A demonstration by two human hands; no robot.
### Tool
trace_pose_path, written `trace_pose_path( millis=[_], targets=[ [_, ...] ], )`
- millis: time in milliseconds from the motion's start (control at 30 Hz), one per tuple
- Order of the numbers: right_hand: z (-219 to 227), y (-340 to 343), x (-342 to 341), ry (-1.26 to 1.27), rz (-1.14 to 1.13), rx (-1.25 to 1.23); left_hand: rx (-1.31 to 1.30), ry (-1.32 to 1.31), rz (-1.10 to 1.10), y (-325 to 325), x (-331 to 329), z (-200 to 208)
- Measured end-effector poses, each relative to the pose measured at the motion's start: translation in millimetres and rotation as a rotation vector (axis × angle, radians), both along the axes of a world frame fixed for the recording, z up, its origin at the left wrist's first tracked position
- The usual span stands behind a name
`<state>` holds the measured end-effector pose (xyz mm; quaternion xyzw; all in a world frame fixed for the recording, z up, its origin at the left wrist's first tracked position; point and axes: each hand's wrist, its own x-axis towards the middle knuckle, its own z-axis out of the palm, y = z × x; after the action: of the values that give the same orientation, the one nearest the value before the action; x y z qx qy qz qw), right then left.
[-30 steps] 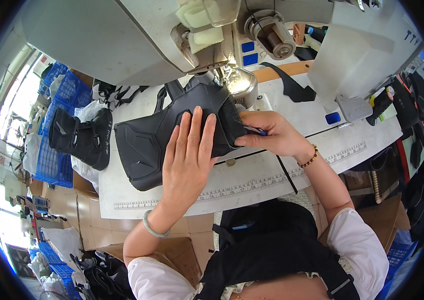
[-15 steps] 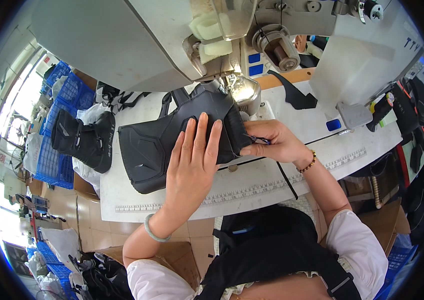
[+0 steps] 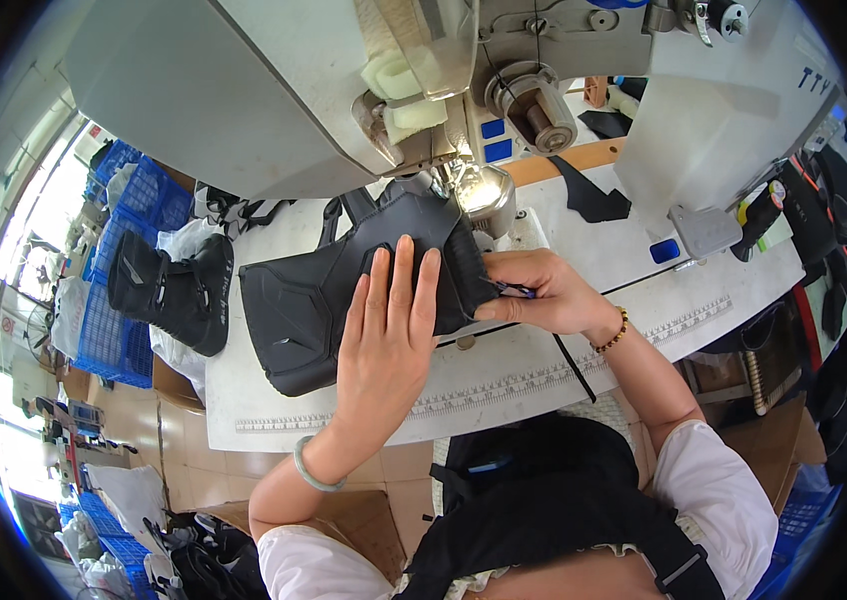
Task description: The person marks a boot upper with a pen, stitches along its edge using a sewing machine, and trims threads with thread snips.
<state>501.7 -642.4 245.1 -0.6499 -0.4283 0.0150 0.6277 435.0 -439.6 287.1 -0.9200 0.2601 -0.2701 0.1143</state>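
Note:
A black moulded, bag-like sewn piece (image 3: 294, 325) with a strap at its far side lies on the pale work table under the sewing machine head (image 3: 244, 110). Flat on its top rests my left hand (image 3: 384, 345), fingers stretched out and pointing away. My right hand (image 3: 549, 290) pinches the piece's right edge between thumb and fingers. A small blue and dark tool (image 3: 517, 290) sticks out from those same fingers; its kind is hard to make out. The needle area is mostly hidden behind the machine and a lit lamp (image 3: 489, 195).
A black boot-shaped piece (image 3: 179, 290) stands left of the table, before blue crates (image 3: 109, 320). On the table are a printed ruler strip (image 3: 504, 385), a dark cut scrap (image 3: 594, 195) and a black cord (image 3: 574, 365). A thread spool (image 3: 544, 130) hangs from the machine.
The view has shifted slightly, so the whole scene sits a little differently. Both hands keep their places on the black piece.

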Motion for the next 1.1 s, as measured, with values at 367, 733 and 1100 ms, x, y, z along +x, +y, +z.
trace_pose_path(
  millis=[367,733,1100],
  targets=[
    [-1,1,0,-0.002,0.007,0.007,-0.015,0.012,-0.006,-1,0,-1],
    [0,2,0,-0.014,0.0,0.02,-0.017,0.023,-0.003,-1,-1,0],
    [1,9,-12,0.204,-0.022,0.092,0.019,0.003,0.002,0,-2,2]
  ],
)
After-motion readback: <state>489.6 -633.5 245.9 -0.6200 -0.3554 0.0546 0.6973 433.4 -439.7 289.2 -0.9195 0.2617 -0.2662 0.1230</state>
